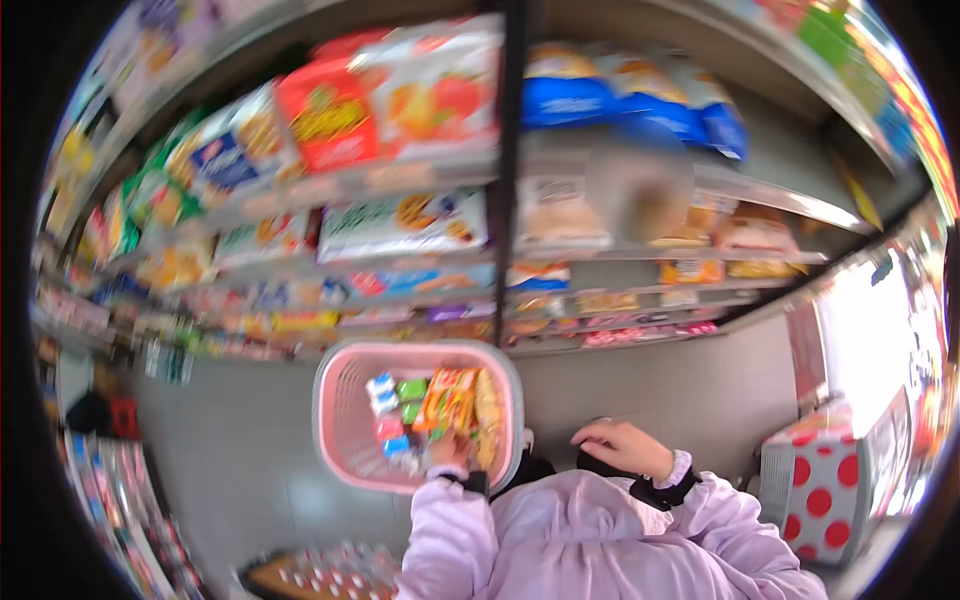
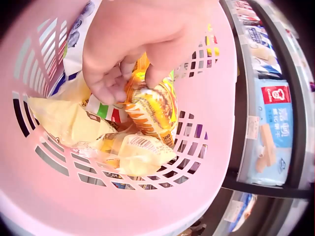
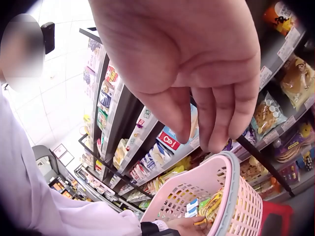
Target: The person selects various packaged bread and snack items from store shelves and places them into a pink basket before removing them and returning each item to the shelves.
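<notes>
My left hand [image 1: 450, 452] reaches down into a pink plastic basket [image 1: 343, 425] with slotted walls. In the left wrist view, its thumb and fingers pinch the top of an orange-and-yellow snack bag [image 2: 153, 110]. Beside that bag lie cream-coloured wrapped packets [image 2: 69, 120]. Small blue-and-white packs [image 1: 382, 393], green packs [image 1: 411, 389] and a pink pack [image 1: 389, 428] sit in the basket's left half. My right hand [image 1: 627, 447] hovers to the right of the basket, fingers loosely bent and holding nothing.
Shelves stocked with snack bags [image 1: 430, 90] and biscuit packs [image 1: 405, 225] rise just beyond the basket. At the right stands a red-dotted white box [image 1: 820, 490]. A low display [image 1: 320, 575] of small items sits at the lower left on the grey floor [image 1: 240, 440].
</notes>
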{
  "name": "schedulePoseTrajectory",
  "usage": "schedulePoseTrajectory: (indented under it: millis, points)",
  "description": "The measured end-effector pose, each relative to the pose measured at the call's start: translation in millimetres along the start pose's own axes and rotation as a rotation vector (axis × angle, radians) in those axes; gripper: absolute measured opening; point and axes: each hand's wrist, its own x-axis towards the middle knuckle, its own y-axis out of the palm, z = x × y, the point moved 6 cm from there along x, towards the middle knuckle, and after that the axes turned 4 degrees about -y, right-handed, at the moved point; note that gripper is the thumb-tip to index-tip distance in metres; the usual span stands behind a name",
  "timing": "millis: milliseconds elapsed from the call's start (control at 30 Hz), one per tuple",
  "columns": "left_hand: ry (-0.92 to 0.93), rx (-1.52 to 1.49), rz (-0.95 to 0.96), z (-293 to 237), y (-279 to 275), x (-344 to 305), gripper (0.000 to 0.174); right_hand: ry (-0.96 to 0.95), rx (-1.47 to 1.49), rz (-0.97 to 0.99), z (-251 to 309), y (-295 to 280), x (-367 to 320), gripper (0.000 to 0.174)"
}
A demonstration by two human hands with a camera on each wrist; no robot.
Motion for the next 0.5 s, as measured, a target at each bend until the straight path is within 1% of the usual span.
schedulePoseTrajectory:
  millis: [33,67,100,133,167,233,267,300,367,433,467,500]
  points:
    - [0.013,-0.059,0.098,-5.2,11.5,-14.6,0.012,-0.023,-0.005,0.004,3.8,-0.6,-4.1,0.019]
    - [0.021,-0.120,0.196,-11.9,27.7,-36.9,0.016,0.000,0.013,0.001,7.1,-2.0,-8.5,0.020]
    - [0.043,-0.166,0.054,-14.4,24.3,-32.7,0.016,0.018,0.035,0.007,9.9,-2.3,-12.2,0.020]
    - [0.073,-0.151,0.080,-21.4,22.0,-29.0,0.015,0.026,0.038,-0.005,9.9,-1.5,-16.2,0.021]
    - [0.073,-0.121,0.000,-28.9,21.8,-32.5,0.013,0.031,0.033,-0.027,10.1,-1.1,-20.3,0.022]
    - [0.204,-0.120,0.171,-45.0,19.4,-23.8,0.010,0.027,0.033,-0.046,11.7,2.6,-23.9,0.022]
    - [0.184,-0.193,0.031,-50.2,23.6,-37.0,0.010,0.036,0.049,-0.040,11.8,5.2,-25.2,0.023]
    - [0.231,-0.187,0.048,-59.4,38.7,-60.2,0.007,0.022,0.036,-0.032,11.3,8.1,-25.3,0.023]
    - [0.330,-0.107,0.017,-77.5,49.6,-90.8,0.006,-0.007,0.013,-0.012,6.0,15.7,-25.1,0.023]
    - [0.491,0.165,0.063,-93.8,52.1,-121.8,0.005,-0.062,0.015,-0.013,3.8,21.5,-23.8,0.024]
    - [0.556,0.188,0.120,-99.2,60.1,-133.5,0.009,-0.077,0.013,-0.010,3.6,22.6,-22.7,0.024]
    - [0.615,0.258,0.217,-106.3,68.0,-155.1,0.012,-0.091,0.009,-0.009,5.3,21.8,-20.9,0.024]
